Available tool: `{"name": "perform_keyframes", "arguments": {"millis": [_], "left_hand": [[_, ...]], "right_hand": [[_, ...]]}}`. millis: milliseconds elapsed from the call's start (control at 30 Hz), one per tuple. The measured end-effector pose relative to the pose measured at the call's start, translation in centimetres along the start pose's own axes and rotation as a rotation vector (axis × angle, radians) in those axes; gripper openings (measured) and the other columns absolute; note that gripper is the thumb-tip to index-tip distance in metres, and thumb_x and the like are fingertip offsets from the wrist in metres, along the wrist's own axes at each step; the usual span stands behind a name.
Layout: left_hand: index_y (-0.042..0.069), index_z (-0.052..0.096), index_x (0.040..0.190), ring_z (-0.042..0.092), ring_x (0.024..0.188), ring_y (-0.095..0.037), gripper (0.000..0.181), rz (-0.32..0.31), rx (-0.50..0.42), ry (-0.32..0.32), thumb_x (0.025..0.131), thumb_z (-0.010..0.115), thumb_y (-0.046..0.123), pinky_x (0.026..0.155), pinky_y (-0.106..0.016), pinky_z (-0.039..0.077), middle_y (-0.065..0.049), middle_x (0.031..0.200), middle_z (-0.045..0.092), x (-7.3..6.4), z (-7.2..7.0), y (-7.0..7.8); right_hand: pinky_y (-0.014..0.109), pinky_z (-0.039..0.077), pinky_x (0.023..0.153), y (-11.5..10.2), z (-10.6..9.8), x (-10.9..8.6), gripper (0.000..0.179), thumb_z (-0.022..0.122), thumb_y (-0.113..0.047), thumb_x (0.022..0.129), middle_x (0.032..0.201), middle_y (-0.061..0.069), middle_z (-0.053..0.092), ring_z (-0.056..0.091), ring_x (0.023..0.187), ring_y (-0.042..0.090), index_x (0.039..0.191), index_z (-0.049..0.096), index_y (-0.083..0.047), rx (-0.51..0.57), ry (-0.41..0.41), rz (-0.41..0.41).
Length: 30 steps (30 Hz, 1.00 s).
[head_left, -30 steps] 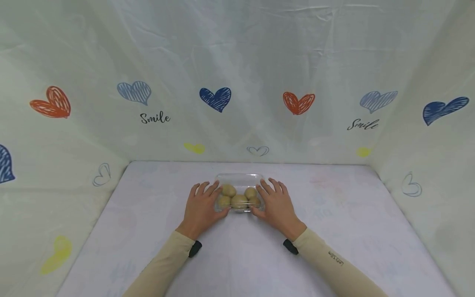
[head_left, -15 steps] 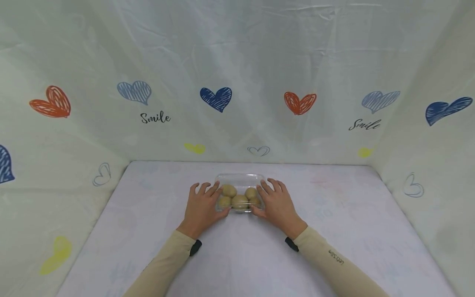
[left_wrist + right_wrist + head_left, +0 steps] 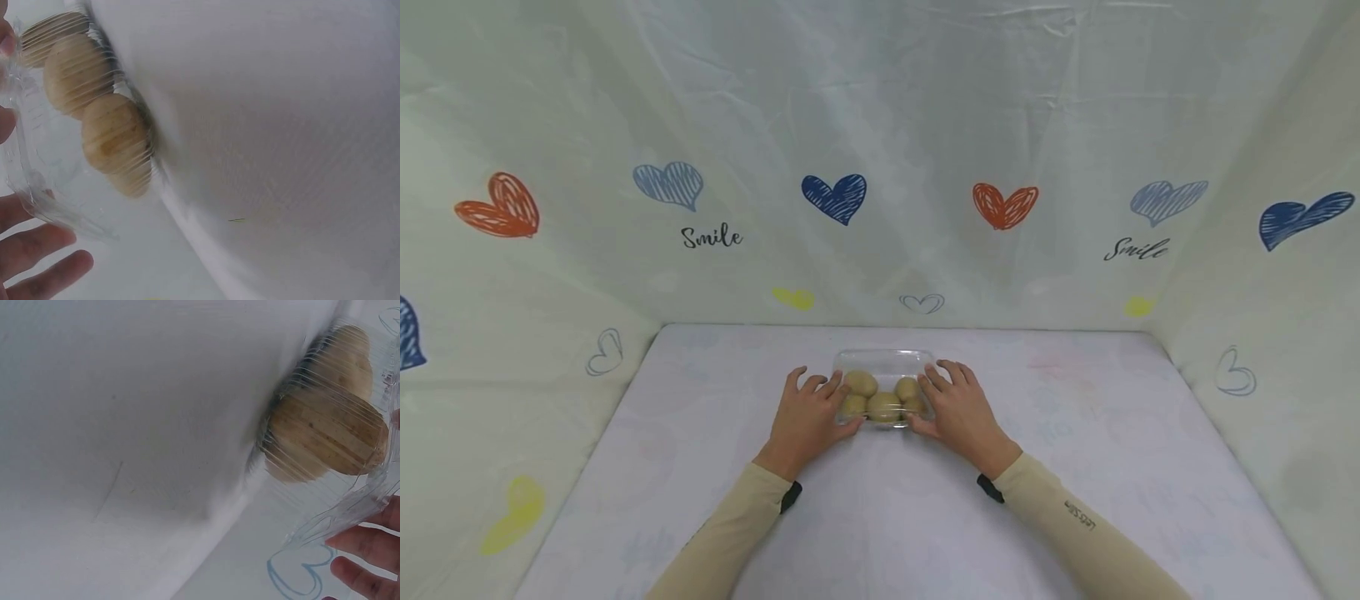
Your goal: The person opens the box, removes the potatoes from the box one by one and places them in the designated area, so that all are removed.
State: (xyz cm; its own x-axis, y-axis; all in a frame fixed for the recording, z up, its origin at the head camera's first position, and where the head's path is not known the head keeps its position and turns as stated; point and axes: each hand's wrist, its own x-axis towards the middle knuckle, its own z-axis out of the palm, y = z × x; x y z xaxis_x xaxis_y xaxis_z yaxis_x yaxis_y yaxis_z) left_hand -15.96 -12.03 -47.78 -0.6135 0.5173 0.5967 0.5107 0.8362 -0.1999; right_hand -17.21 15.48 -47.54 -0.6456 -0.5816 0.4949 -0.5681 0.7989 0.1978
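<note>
A clear plastic container (image 3: 886,358) with ribbed walls stands on the table, and several potatoes (image 3: 884,407) lie inside it. My left hand (image 3: 805,425) holds its left side, thumb at the near edge and fingers along the side. On the opposite side my right hand (image 3: 958,421) grips it in much the same way. The left wrist view has potatoes (image 3: 112,132) behind the ribbed wall, with fingers at the container's rim. In the right wrist view, fingers (image 3: 365,545) touch the rim close to a potato (image 3: 331,428). Whether a lid covers the potatoes, I cannot tell.
The table (image 3: 880,533) has a pale cloth with faint prints. White sheeting (image 3: 917,125) with hearts and "Smile" lettering rises behind it and at both sides. The container sits near the table's far edge.
The left fingers have shifted slightly at the container's side. Container, potatoes and right hand stay in nearly the same place.
</note>
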Motion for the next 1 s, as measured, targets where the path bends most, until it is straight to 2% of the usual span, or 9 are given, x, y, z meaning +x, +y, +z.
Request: {"name": "perform_keyframes", "arguments": {"millis": [333,567,800,1000], "left_hand": [[0.012,0.080,0.096,0.076,0.081,-0.023,0.047,0.079,-0.016,0.035,0.073,0.093,0.051,0.099,-0.055,0.053,-0.012,0.105,0.081,0.0,0.0,-0.5],[0.014,0.079,0.093,0.076,0.081,-0.021,0.046,0.127,0.003,0.044,0.073,0.094,0.052,0.098,-0.054,0.054,-0.010,0.100,0.081,0.2,-0.2,-0.8],[0.014,0.079,0.097,0.077,0.086,-0.021,0.042,0.141,-0.032,0.023,0.076,0.093,0.048,0.101,-0.055,0.053,-0.010,0.102,0.081,0.1,-0.2,-1.1],[0.016,0.078,0.099,0.076,0.089,-0.023,0.041,0.136,-0.078,0.045,0.072,0.097,0.040,0.100,-0.057,0.053,-0.007,0.108,0.081,-0.5,0.1,-1.6]], "right_hand": [[0.045,0.055,0.098,0.2,-0.1,0.2,0.050,0.087,-0.049,0.079,0.112,0.006,0.080,0.067,0.111,0.032,0.106,0.081,-0.007,0.043,0.013,-0.037],[0.046,0.052,0.106,0.5,0.1,0.3,0.046,0.091,-0.044,0.076,0.108,0.008,0.081,0.066,0.115,0.034,0.101,0.081,-0.006,0.148,0.036,-0.073],[0.046,0.052,0.108,0.6,0.6,0.2,0.042,0.093,-0.039,0.075,0.107,0.008,0.081,0.067,0.117,0.034,0.099,0.082,-0.007,0.182,0.065,-0.093],[0.045,0.053,0.106,0.9,0.6,0.0,0.038,0.094,-0.036,0.075,0.108,0.009,0.081,0.067,0.116,0.033,0.098,0.081,-0.009,0.205,0.076,-0.093]]}}
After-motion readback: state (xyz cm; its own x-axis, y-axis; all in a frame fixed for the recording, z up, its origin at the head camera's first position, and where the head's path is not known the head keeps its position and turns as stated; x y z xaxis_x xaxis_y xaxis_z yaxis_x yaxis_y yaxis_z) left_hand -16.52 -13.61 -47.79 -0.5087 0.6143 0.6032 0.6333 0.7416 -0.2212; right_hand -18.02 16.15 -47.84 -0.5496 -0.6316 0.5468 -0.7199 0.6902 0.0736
